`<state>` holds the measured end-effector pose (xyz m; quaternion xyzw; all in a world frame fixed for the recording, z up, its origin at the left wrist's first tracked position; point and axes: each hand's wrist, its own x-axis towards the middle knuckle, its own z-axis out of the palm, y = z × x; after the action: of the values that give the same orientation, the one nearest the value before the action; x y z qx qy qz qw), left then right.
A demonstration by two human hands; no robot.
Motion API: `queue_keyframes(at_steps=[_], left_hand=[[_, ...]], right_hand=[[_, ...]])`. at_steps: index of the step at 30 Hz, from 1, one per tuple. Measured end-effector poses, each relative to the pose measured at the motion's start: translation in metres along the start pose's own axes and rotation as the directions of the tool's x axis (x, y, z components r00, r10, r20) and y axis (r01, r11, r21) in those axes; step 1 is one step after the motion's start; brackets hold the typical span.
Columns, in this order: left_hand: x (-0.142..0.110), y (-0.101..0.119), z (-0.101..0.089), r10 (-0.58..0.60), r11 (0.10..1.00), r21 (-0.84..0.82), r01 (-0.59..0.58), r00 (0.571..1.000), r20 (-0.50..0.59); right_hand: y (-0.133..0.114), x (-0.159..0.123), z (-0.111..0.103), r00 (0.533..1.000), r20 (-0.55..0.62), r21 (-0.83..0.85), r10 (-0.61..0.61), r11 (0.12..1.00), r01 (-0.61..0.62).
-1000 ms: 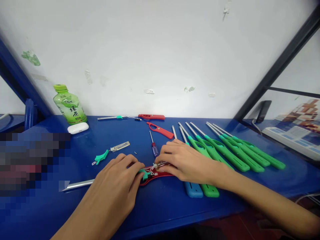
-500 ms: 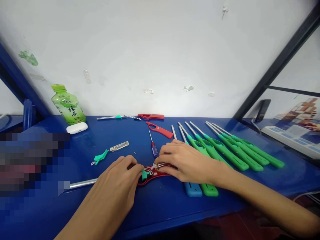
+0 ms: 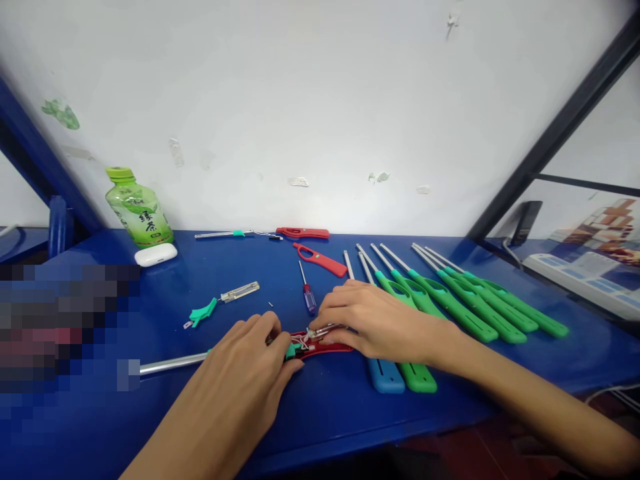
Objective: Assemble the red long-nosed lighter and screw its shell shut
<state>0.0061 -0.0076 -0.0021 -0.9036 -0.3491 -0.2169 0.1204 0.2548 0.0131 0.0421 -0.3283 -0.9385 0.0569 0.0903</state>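
Observation:
In front of me lies the opened red shell (image 3: pixel 327 349) of a stick lighter, with a teal trigger (image 3: pixel 291 349) and white wires inside. Its metal tube (image 3: pixel 173 365) points left under my wrist. My left hand (image 3: pixel 255 357) is closed around the trigger end of the shell, thumb along the near edge. Pinched in the fingers of my right hand (image 3: pixel 357 313) is a clear lighter fuel tank (image 3: pixel 320 331), held at the right part of the shell and partly hidden by those fingers. Just beyond sits a purple-handled screwdriver (image 3: pixel 309 299).
Several green lighters (image 3: pixel 465 300) and a blue one (image 3: pixel 387 377) lie to the right. Farther back are two red shell pieces (image 3: pixel 320 259) and a metal tube (image 3: pixel 217 235). At left are another clear tank (image 3: pixel 240 292), a teal trigger (image 3: pixel 203 311), a white case (image 3: pixel 156 255) and a tea bottle (image 3: pixel 140 213).
My left hand has shifted slightly right along the shell, its thumb now covering more of the near edge. My right hand has barely moved with the tank.

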Motion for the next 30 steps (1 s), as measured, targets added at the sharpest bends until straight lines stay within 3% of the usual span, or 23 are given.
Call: queue_keyframes(at_steps=[18, 30], left_hand=[[0.0036, -0.002, -0.0063, 0.072, 0.997, 0.033, -0.073, 0.997, 0.016], [0.0036, -0.0023, -0.0062, 0.086, 0.992, 0.076, -0.096, 0.988, 0.13]], right_hand=[[-0.0041, -0.0036, -0.0075, 0.997, 0.083, -0.026, -0.008, 1.0, 0.011], [-0.0024, -0.0024, -0.0027, 0.997, 0.065, 0.047, 0.045, 0.998, -0.048]])
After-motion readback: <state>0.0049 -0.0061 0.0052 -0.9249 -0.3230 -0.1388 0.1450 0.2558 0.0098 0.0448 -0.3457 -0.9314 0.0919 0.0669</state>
